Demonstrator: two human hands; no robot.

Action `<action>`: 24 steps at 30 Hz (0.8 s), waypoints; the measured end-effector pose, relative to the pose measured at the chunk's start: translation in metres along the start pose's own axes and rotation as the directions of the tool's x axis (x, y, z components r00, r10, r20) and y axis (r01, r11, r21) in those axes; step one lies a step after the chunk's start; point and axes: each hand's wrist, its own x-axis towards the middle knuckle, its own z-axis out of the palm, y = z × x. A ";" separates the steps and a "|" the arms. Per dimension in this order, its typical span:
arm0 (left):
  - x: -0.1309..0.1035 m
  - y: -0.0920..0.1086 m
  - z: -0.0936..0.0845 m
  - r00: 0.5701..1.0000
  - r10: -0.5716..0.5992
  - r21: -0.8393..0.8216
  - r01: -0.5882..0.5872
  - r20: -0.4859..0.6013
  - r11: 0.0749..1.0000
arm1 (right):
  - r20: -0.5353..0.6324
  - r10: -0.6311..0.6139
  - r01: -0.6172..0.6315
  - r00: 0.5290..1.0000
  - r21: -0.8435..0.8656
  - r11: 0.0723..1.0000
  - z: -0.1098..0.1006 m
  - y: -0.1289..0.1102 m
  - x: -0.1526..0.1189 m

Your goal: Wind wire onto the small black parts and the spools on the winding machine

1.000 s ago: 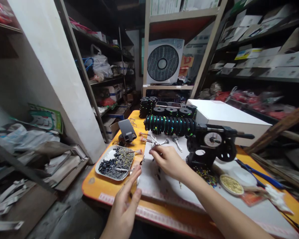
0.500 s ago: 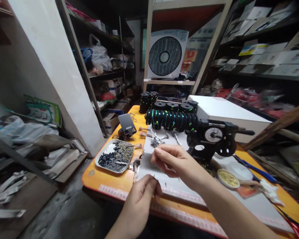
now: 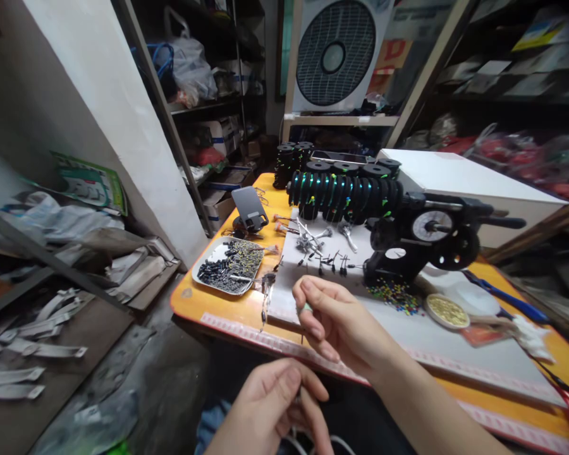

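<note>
My right hand (image 3: 332,316) is pinched above the near edge of the grey board (image 3: 374,341), with a tiny greenish piece between its fingers. Lower down, in front of the table edge, my left hand (image 3: 284,401) has thumb and fingers pressed together around something small and dark that is mostly hidden. Beyond them stands a black winding device (image 3: 401,234) with a row of line-wound black spools (image 3: 346,194). Small black pieces with thin stems (image 3: 343,265) lie on the board. A white tray (image 3: 196,268) of small dark and yellowish pieces sits to the left.
Coloured beads (image 3: 396,296) and a round dish of gold bits (image 3: 448,311) lie at the right, near blue-handled pliers (image 3: 512,297). A phone stand (image 3: 250,208) is at the back left. Behind the table are a white box (image 3: 464,183) and a box fan (image 3: 336,54).
The view has tilted down and shifted left. My left hand is now lower, off the table's front edge, farther from my right hand. More small black pieces on the board are visible.
</note>
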 end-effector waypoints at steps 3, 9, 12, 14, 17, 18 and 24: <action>-0.008 -0.001 0.000 0.999 -0.033 -0.031 0.033 -0.019 0.999 | -0.005 0.000 0.000 1.000 0.001 1.000 -0.003 -0.002 -0.001; -0.014 0.001 0.002 0.993 -0.114 -0.062 0.112 -0.030 0.992 | -0.020 -0.001 0.002 1.000 0.010 1.000 -0.008 0.000 0.000; -0.014 -0.001 0.000 0.992 -0.118 -0.059 0.116 -0.038 0.992 | -0.014 -0.008 0.008 1.000 0.019 1.000 -0.009 0.000 0.000; -0.015 -0.003 -0.003 0.991 -0.127 -0.056 0.125 -0.041 0.991 | -0.012 -0.010 0.010 1.000 0.023 1.000 -0.010 0.001 0.000; -0.017 -0.005 -0.004 0.988 -0.146 -0.051 0.143 -0.047 0.988 | -0.008 -0.013 0.013 1.000 0.015 1.000 -0.010 0.002 0.000; -0.018 -0.003 -0.004 0.988 -0.148 -0.032 0.147 -0.048 0.989 | -0.009 -0.023 0.023 1.000 -0.002 1.000 -0.009 0.001 -0.001; -0.003 0.029 0.012 0.989 0.138 0.325 -0.116 -0.047 0.938 | -0.019 -0.213 0.175 0.977 -0.498 0.849 -0.005 -0.020 -0.008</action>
